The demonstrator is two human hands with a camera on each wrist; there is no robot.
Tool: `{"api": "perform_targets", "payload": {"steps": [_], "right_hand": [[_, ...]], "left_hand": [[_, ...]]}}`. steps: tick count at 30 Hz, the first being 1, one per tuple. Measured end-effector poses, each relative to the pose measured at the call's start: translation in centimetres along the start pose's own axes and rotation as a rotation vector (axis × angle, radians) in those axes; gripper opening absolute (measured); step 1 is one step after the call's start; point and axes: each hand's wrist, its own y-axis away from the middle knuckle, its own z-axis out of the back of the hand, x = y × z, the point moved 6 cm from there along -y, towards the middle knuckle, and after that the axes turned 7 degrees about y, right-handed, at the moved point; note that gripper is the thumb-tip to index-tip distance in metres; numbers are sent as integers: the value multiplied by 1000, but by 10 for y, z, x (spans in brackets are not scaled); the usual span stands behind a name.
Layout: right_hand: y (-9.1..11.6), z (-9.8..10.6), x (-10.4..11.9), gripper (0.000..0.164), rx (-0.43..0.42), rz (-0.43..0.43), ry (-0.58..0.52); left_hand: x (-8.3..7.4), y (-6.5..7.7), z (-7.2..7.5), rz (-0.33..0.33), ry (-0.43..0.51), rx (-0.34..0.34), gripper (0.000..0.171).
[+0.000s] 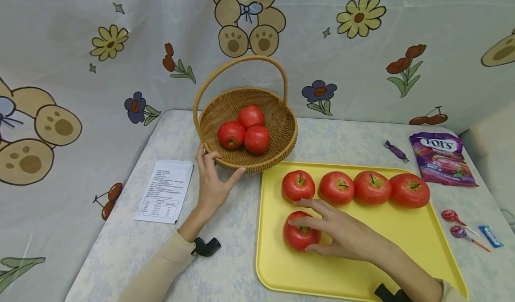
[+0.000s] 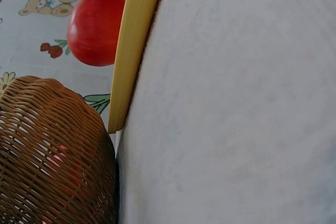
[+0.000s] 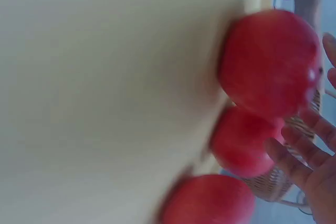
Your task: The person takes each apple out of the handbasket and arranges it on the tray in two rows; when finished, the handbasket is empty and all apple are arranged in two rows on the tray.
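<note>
A: Right hand?

B: Right hand point(image 1: 342, 232) is at the front-left apple point(image 1: 297, 240) on the yellow tray point(image 1: 289, 276). Thumb on the near side, fingers across the top and far side, spread wide. Right wrist view agrees: fingers extended, loose beside the fruit. Can't tell if the tips make contact.

A: Left?

B: Left hand point(image 1: 213, 188) is at the wicker basket point(image 1: 279, 119), lower left of the rim. Thumb angled out along the underside, other fingers up at the edge. Touching, yes; real grip, can't tell. Left wrist view shows basket and tray edge but hides those fingers.

A: Apple count?

B: Front-left apple sits on the tray directly in front of the leftmost of four row apples point(image 1: 371, 188), which run along the tray's far side. Three basket apples point(image 1: 257, 140) are bunched together inside. Basket is at the tray's far left corner, handle up.

A: Rest of the tabletop point(image 1: 231, 277)?

B: White printed sheet point(image 1: 162, 192) left of the left hand. Off the tray's right side: purple FOX'S bag point(image 1: 442, 159) at the back, purple wrapped sweet point(image 1: 396, 151) just beside it, two lollipops point(image 1: 458, 231) and a blue wrapped sweet point(image 1: 491, 236) nearer the front.
</note>
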Motion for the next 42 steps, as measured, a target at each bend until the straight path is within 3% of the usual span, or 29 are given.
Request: {"api": "perform_targets", "payload": {"steps": [6, 10, 14, 23, 30, 42], "right_hand": [[-23, 36, -21, 54, -56, -49, 5], [-50, 58, -35, 56, -75, -61, 0], [-80, 66, -51, 58, -70, -90, -43], [-140, 52, -89, 55, -69, -91, -110], [-171, 36, -116, 55, -1, -169, -120], [-209, 10, -131, 63, 310, -276, -14]], "left_hand": [[0, -1, 0, -6, 0, 2, 64], [1, -1, 0, -3, 0, 1, 64], [1, -1, -1, -3, -7, 2, 65], [1, -1, -4, -21, -19, 12, 65], [-1, -1, -3, -26, -23, 10, 65], [-1, 0, -2, -41, -23, -1, 65]]}}
